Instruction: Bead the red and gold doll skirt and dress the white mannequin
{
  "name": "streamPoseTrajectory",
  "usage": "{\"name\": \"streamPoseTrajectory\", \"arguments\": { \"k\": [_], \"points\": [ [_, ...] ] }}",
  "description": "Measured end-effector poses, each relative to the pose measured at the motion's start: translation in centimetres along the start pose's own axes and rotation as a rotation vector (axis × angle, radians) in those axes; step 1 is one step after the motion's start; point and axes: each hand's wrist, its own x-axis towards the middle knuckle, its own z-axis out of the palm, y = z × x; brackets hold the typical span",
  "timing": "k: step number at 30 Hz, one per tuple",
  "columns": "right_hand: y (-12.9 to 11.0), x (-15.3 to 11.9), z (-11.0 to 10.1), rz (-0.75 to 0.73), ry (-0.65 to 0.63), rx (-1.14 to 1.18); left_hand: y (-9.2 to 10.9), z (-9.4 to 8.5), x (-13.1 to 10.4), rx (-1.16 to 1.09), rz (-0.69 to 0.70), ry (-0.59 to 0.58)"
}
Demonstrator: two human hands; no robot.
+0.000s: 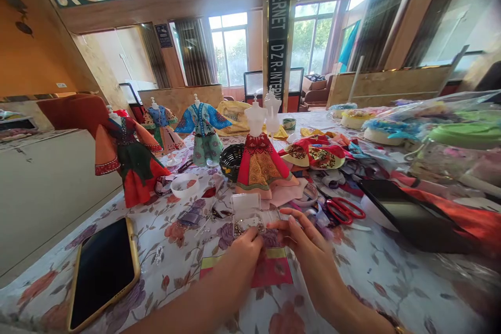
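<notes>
A small clear plastic box (247, 202) with its lid raised holds small beads near the middle of the table. My left hand (245, 255) is at the box's front edge, thumb and fingers pressed together; whatever they pinch is too small to make out. To the right, my right hand (307, 242) has its fingers apart beside the box, with nothing visible in it. Under and between both hands lies a pink and yellow piece of fabric (274, 270). Just behind the box stands a small mannequin in a red and gold dress (258, 164).
A phone (104, 271) lies at the left. Dressed mannequins (203, 130), a black basket (230, 162) and a white ring (185, 186) stand behind. Red scissors (344, 211), fabric scraps, a dark tablet-like object (410, 214) and a green-lidded jar (456, 154) are at the right.
</notes>
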Motion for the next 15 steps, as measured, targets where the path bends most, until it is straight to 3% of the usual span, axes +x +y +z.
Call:
{"name": "streamPoseTrajectory", "arguments": {
  "k": [6, 11, 15],
  "points": [
    [0.0, 0.0, 0.0, -0.016, 0.010, 0.017, 1.0, -0.2, 0.4, 0.130, -0.070, -0.080],
    [0.0, 0.1, 0.0, -0.019, 0.004, 0.017, 0.5, 1.0, 0.3, 0.227, 0.055, 0.035],
    [0.0, 0.2, 0.0, -0.016, 0.000, 0.026, 0.4, 1.2, 0.3, 0.254, 0.047, 0.045]
  ]
}}
